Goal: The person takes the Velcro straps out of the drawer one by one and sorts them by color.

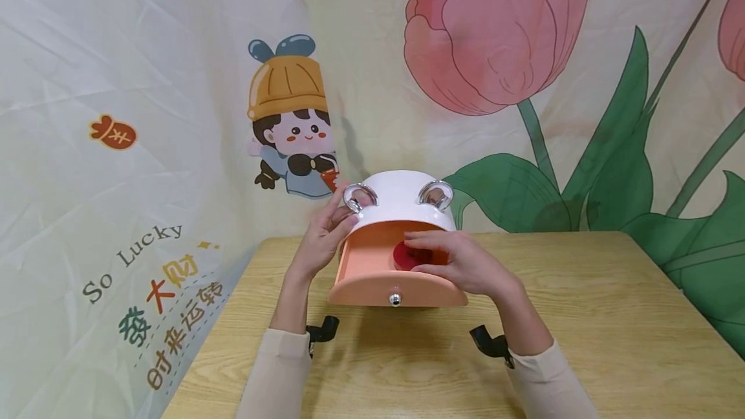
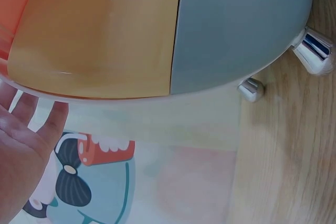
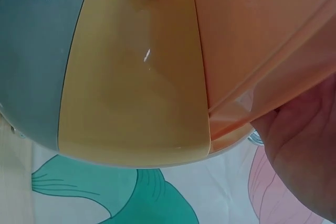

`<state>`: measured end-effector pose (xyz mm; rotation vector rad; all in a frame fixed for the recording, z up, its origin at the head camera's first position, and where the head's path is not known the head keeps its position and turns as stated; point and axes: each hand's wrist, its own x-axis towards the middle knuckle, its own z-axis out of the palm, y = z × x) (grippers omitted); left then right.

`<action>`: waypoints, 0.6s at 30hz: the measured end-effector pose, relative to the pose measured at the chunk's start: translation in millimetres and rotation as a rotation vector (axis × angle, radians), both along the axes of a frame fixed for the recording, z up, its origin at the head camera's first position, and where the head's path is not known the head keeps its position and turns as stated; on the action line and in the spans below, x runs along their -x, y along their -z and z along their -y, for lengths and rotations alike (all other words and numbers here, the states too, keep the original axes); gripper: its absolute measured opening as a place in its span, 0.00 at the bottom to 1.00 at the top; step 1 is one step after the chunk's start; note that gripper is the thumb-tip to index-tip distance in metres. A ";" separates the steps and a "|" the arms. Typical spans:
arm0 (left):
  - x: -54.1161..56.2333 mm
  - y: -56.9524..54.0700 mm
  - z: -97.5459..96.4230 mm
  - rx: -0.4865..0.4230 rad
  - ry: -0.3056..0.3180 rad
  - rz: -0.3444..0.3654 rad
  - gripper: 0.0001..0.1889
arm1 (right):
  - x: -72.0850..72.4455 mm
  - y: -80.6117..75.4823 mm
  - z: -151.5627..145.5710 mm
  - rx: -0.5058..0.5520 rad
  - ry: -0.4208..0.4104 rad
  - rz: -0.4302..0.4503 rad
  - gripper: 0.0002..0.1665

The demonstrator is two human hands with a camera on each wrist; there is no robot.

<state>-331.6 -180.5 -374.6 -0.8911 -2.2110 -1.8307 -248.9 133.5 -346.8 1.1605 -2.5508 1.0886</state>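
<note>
A small white cabinet [image 1: 401, 196] with silver ear-shaped rings [image 1: 436, 195] stands on the table, its peach top drawer [image 1: 367, 290] pulled out. Inside that drawer is a round red object [image 1: 403, 256], partly covered by my right hand [image 1: 474, 265]; the fingers and thumb grip it from the right. My left hand [image 1: 317, 238] rests against the cabinet's left side, thumb by the front edge and fingers reaching up near the left ear. The yellow drawer [image 2: 100, 35] and grey-blue drawer [image 2: 236, 24] below are closed. The red object is out of sight in both wrist views.
The cabinet stands on silver feet [image 2: 315, 51] on a wooden table [image 1: 582, 315]. Close behind hangs a printed cloth [image 1: 372, 50] with tulips and a cartoon figure. Black wrist mounts [image 1: 489, 343] stick inward from both sleeves.
</note>
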 end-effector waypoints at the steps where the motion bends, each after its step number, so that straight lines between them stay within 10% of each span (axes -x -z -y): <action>1: -0.1 -0.2 0.0 0.003 -0.002 0.002 0.37 | 0.1 -0.7 0.2 -0.013 0.000 0.012 0.30; 18: -1.2 -1.4 -0.8 0.021 -0.016 0.009 0.37 | -0.8 -9.3 4.9 -0.160 0.015 0.001 0.29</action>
